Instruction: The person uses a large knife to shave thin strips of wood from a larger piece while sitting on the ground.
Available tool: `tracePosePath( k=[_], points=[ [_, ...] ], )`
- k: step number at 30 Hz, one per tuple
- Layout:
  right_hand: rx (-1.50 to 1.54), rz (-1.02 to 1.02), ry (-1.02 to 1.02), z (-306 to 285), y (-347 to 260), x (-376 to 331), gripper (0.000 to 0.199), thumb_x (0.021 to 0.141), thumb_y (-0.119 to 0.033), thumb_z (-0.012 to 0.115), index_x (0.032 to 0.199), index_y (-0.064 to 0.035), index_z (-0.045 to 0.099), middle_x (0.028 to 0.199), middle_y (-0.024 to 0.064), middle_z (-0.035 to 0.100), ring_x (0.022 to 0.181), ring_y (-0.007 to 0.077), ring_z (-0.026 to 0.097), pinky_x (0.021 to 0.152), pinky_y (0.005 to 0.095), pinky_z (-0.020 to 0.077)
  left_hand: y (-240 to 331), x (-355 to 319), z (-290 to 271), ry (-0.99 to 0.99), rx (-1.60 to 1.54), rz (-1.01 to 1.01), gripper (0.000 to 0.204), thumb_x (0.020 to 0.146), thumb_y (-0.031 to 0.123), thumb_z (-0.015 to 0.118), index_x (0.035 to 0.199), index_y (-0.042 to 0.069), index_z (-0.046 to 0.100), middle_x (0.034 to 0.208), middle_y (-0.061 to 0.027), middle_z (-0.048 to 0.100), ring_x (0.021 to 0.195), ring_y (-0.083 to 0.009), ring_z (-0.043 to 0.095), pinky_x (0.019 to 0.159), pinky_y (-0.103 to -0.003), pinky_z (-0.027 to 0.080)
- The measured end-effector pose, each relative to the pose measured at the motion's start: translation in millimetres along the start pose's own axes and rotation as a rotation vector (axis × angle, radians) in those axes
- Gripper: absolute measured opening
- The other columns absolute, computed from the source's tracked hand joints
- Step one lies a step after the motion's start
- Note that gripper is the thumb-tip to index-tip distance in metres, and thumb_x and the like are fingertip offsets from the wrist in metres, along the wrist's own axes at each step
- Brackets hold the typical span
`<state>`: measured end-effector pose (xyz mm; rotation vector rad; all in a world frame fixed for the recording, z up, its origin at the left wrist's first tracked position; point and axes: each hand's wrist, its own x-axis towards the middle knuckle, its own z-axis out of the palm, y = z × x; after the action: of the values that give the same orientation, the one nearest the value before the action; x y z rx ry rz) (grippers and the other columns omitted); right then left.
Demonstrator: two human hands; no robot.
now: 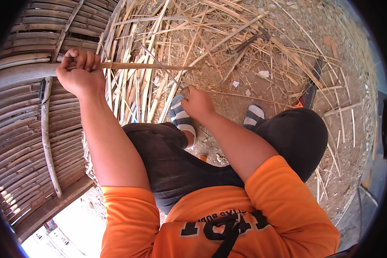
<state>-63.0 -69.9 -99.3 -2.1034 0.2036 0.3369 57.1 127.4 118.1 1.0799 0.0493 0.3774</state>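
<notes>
My left hand (pixel 82 74) is closed around one end of a flat brown bamboo strip (pixel 137 66), which points right across the space in front of me. In my right hand (pixel 199 104) is the handle of a knife, with my fingers wrapped round it. Its thin grey blade (pixel 155 59) slants up to the left and crosses the strip in this view. Whether blade and strip touch, I cannot tell. Below the strip, my right fist is close to my foot in a grey-and-white striped sock (pixel 179 112).
A slatted bamboo wall (pixel 26 116) rises on the left. Split bamboo strips (pixel 135 86) lie heaped beside it, and more are scattered over the dirt floor (pixel 232 96). Right of my knees lies a long dark object (pixel 314 79) with a red-orange end. My other striped-sock foot (pixel 253 114) is nearby.
</notes>
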Motion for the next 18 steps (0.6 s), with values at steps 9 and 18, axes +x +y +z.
tracePosePath(
  k=[9,18],
  points=[
    [0.118,-0.092,0.017,-4.1,-16.2,9.9,0.031,0.083,-0.019,0.068,0.109,-0.0029,0.063,0.095,0.0246,0.071,0.093,0.0421,0.069,0.084,0.0498,0.0546,-6.4,-10.3,18.0,-0.039,0.017,0.016,0.02,0.089,0.017,0.038,0.076,0.008,0.05,0.057,0.002,0.028,0.053,-0.0117,0.021,0.053,-0.028,0.021],
    [0.052,0.014,-0.017,-13.0,-8.9,8.1,0.034,0.081,-0.02,0.07,0.11,-0.0035,0.064,0.099,0.025,0.07,0.096,0.0411,0.068,0.085,0.0484,0.0548,-2.5,-10.0,13.5,-0.059,0.009,-0.007,0.023,0.091,0.02,0.037,0.078,0.007,0.051,0.056,0.0025,0.026,0.05,-0.0117,0.021,0.052,-0.029,0.022]
  ],
)
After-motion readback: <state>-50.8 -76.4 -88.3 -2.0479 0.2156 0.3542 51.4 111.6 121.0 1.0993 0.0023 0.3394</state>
